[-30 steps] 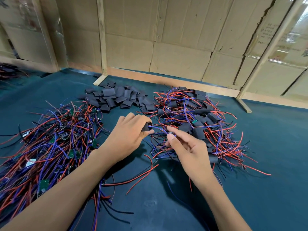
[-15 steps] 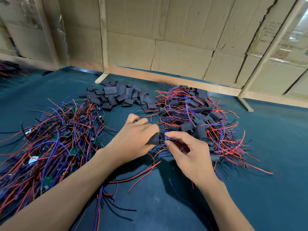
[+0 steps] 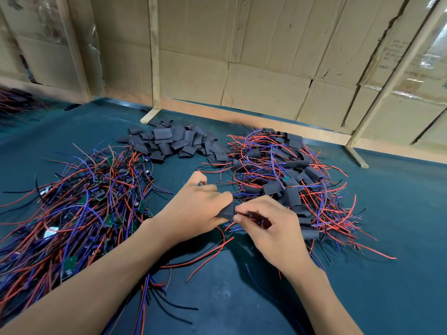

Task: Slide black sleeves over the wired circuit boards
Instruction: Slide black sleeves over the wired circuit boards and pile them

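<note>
My left hand (image 3: 196,209) pinches a black sleeve (image 3: 227,212) at the centre of the green table. My right hand (image 3: 268,228) pinches a small wired circuit board (image 3: 246,215) right at the sleeve's open end; the board is mostly hidden by my fingers. Its red and blue wires (image 3: 210,252) trail down toward me. A heap of bare wired boards (image 3: 79,209) lies to the left. Loose black sleeves (image 3: 174,141) are piled at the back centre. Sleeved boards with wires (image 3: 285,184) are heaped on the right.
The green table mat (image 3: 242,298) runs back to a cardboard wall (image 3: 242,56) with wooden struts (image 3: 154,52). A wooden foot (image 3: 358,158) sticks out at the back right. More wires (image 3: 14,102) lie at the far left edge.
Both hands came together and moved slightly toward me. The right hand brought the board up to the sleeve's mouth, and the sleeve now shows more between the hands.
</note>
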Motion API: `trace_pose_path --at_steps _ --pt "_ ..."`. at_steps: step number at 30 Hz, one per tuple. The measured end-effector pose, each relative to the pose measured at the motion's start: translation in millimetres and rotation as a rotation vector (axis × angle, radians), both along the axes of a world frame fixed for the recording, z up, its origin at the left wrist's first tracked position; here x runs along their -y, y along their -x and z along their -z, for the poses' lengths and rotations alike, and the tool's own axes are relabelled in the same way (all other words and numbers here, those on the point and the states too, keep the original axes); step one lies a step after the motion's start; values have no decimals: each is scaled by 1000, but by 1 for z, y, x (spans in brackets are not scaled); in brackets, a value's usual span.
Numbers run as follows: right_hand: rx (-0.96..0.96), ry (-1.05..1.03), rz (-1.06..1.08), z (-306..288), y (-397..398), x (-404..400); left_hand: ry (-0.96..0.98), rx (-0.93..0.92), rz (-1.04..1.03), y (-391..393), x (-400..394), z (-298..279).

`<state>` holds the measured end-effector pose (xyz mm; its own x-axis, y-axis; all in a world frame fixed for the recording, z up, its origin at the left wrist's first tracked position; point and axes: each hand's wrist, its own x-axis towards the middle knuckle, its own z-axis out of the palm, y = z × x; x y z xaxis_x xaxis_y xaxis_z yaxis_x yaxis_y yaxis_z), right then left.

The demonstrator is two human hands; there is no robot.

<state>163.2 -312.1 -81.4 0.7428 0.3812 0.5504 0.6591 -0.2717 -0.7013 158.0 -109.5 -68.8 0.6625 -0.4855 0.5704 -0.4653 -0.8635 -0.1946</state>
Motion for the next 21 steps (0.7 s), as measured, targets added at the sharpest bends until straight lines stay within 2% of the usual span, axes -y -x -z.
trace_pose_path --at_steps 4,11,14,16,18,21 --pt "1 20 -45 3 -2 1 4 -14 25 1 3 2" --pt "-220 -108 18 5 -4 -1 42 -84 10 4 8 1" --pt "-231 -144 3 3 -4 2 69 -140 -6 4 14 2" --pt "-122 -161 58 2 -3 3 96 -183 -50 -2 14 -3" --pt "126 -121 230 0 -3 7 158 -284 -162 -16 13 -18" --pt "503 -51 446 -4 -1 9 301 -266 -286 -49 15 -56"
